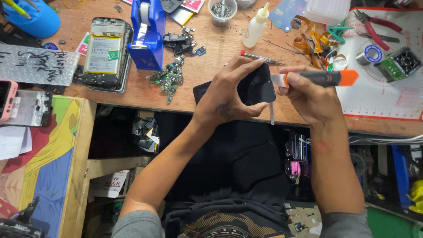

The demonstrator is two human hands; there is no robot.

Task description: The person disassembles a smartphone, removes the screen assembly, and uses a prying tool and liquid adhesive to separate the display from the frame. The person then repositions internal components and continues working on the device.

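Left hand grips a black phone above the wooden bench. Right hand is closed round an orange-and-black tool, touching the phone's edge.

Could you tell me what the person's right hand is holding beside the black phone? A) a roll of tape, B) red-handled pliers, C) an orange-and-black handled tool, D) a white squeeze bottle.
C: the right hand grips an orange-and-black handled tool next to the black phone held by the left hand; the white squeeze bottle and red-handled pliers lie untouched on the bench.
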